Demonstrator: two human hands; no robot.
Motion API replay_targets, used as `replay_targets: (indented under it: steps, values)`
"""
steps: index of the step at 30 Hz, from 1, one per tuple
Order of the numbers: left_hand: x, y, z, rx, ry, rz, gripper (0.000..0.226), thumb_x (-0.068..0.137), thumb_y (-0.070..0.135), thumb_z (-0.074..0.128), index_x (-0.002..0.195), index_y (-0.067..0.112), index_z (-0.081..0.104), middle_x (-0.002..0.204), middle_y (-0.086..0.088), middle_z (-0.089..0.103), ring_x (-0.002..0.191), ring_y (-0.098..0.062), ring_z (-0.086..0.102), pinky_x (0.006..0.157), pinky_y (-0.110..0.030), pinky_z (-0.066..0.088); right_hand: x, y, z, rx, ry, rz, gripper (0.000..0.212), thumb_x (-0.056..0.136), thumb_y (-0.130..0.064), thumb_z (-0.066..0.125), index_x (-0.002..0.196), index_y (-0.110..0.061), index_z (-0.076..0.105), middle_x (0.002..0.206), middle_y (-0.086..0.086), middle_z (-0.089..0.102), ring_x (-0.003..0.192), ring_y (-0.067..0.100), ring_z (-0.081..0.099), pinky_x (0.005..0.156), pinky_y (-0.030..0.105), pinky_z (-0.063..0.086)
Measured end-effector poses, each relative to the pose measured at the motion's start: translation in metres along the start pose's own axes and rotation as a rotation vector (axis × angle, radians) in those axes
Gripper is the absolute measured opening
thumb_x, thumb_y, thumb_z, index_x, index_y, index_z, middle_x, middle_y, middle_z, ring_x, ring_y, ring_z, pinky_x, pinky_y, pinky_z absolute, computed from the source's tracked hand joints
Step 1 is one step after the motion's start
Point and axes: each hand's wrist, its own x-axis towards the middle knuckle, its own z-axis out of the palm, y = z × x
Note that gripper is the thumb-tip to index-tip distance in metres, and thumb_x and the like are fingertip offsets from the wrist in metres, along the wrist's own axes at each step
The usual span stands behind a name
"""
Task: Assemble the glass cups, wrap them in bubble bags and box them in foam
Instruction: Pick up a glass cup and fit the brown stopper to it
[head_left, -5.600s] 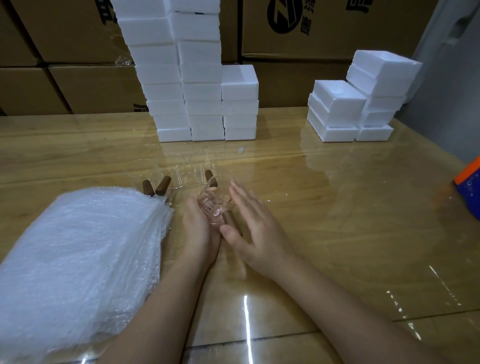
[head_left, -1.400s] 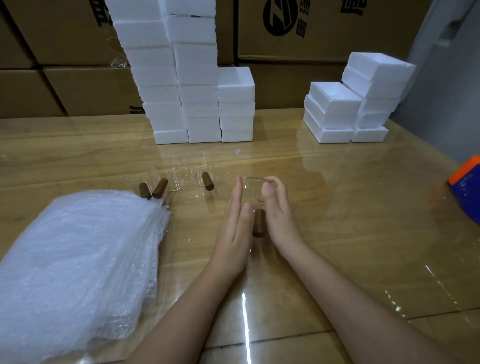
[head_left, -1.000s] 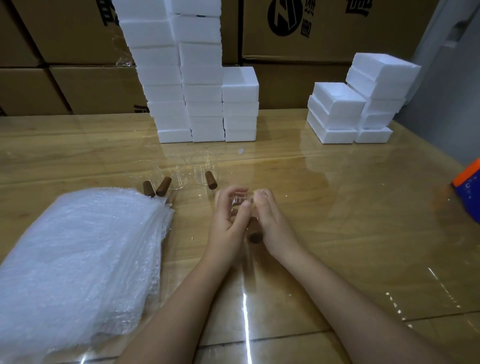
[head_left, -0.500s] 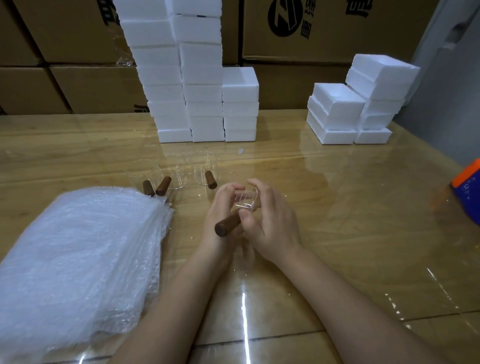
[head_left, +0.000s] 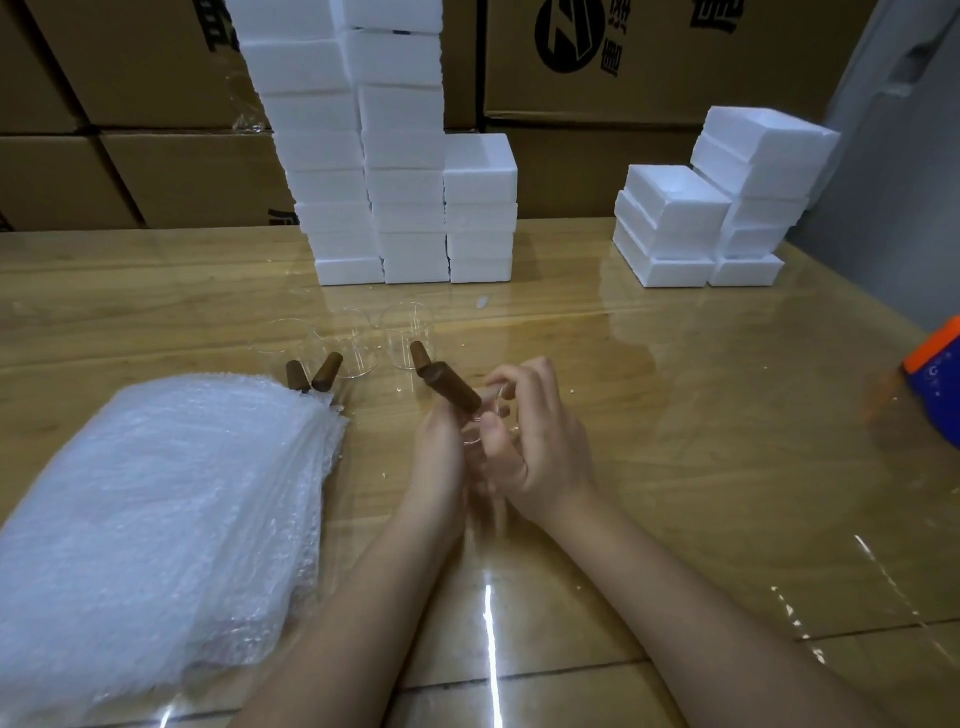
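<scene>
A glass cup (head_left: 485, 423) is held over the table (head_left: 675, 415) at the centre, its wooden handle (head_left: 452, 389) slanting toward 10 o'clock. The left hand (head_left: 441, 460) is curled round it from below at the handle's root, while the glass is pinched by the right hand (head_left: 543, 457). The handle appears to be the part being fitted, so the glass is best held steady with light pressure and the handle turned or pushed along its own axis, not levered sideways. The joint is hidden by the fingers (head_left: 517, 376), and the clear glass is hard to trace; whether the handle is seated cannot be told. Three more cups (head_left: 408, 332) stand at 11 o'clock, bubble bags (head_left: 156, 519) lie at 8 o'clock, foam boxes (head_left: 400, 156) are stacked at 12, and an orange-and-blue object (head_left: 935, 384) is cut off at 3 o'clock.
</scene>
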Motion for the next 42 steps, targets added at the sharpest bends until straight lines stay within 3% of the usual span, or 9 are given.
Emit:
replay_targets:
  steps: [8,12,15,18,22,26,31,36,42]
  values:
    - [-0.001,-0.015,-0.003,0.359,0.087,0.433,0.061,0.075,0.068,0.038,0.091,0.014,0.06,0.084,-0.004,0.065,0.076,-0.016,0.061,0.066,-0.035,0.049,0.001,-0.008,0.012,0.4,-0.058,0.497,0.039,0.077,-0.065,0.024,0.089,-0.038,0.049,0.098,-0.013,0.056,0.082,-0.005,0.055,0.079,0.032,0.046]
    - [0.004,-0.019,-0.013,0.715,0.143,0.63,0.048,0.077,0.065,0.037,0.098,0.024,0.052,0.093,0.011,0.059,0.088,0.011,0.054,0.074,-0.014,0.042,0.007,-0.004,0.012,0.826,-0.214,0.862,0.052,0.092,-0.053,0.029,0.075,-0.025,0.07,0.062,-0.007,0.065,0.046,0.001,0.054,0.043,0.014,0.038]
    - [0.005,-0.02,-0.017,0.842,0.105,0.759,0.039,0.08,0.058,0.042,0.103,0.028,0.049,0.096,0.006,0.055,0.086,0.014,0.05,0.067,-0.003,0.035,0.007,0.001,0.008,0.919,-0.26,0.941,0.057,0.095,-0.05,0.028,0.063,-0.027,0.07,0.044,-0.011,0.052,0.033,0.001,0.041,0.036,0.012,0.029]
    - [0.006,-0.018,-0.016,0.748,0.013,0.731,0.023,0.083,0.059,0.039,0.098,0.041,0.042,0.099,0.004,0.058,0.087,0.001,0.057,0.071,-0.015,0.043,0.005,0.001,0.01,0.767,-0.178,0.812,0.055,0.086,-0.056,0.029,0.094,-0.017,0.066,0.05,-0.015,0.058,0.044,-0.002,0.052,0.046,0.015,0.038]
    - [0.005,-0.016,-0.011,0.614,0.026,0.698,0.023,0.084,0.057,0.037,0.095,0.04,0.046,0.092,0.009,0.062,0.084,-0.001,0.06,0.07,-0.016,0.044,-0.002,-0.002,0.011,0.435,-0.038,0.545,0.056,0.078,-0.064,0.025,0.095,-0.02,0.055,0.086,-0.009,0.065,0.085,0.01,0.062,0.077,0.035,0.048]
    - [0.001,-0.012,-0.002,0.352,0.033,0.521,0.021,0.081,0.055,0.041,0.088,0.039,0.051,0.077,0.013,0.063,0.073,-0.011,0.059,0.064,-0.03,0.046,-0.002,-0.005,0.005,0.214,0.008,0.342,0.056,0.078,-0.063,0.025,0.103,-0.019,0.051,0.083,-0.016,0.062,0.078,0.005,0.059,0.066,0.027,0.04]
    - [-0.001,0.0,0.006,0.068,-0.004,0.033,0.045,0.098,0.041,0.037,0.082,0.016,0.069,0.057,0.004,0.065,0.044,-0.008,0.057,0.04,-0.016,0.041,0.002,-0.005,0.0,-0.085,0.06,0.124,0.069,0.076,-0.058,0.035,0.112,-0.003,0.056,0.097,0.005,0.065,0.081,0.026,0.063,0.059,0.028,0.037]
    - [0.001,0.018,-0.017,0.029,-0.196,-0.39,0.042,0.089,0.053,0.043,0.086,0.013,0.055,0.058,-0.008,0.059,0.028,-0.007,0.028,0.037,-0.009,0.017,0.003,0.001,-0.004,-0.165,-0.009,-0.105,0.06,0.076,-0.057,0.048,0.117,-0.013,0.048,0.097,0.011,0.06,0.077,0.023,0.061,0.057,0.025,0.043]
    - [-0.004,0.014,-0.01,0.005,-0.076,-0.248,0.046,0.09,0.052,0.046,0.09,0.008,0.059,0.054,-0.008,0.057,0.026,-0.009,0.033,0.033,-0.01,0.02,0.003,0.0,-0.001,-0.085,-0.047,-0.102,0.048,0.079,-0.049,0.045,0.118,-0.022,0.037,0.104,0.011,0.054,0.075,0.022,0.061,0.048,0.029,0.048]
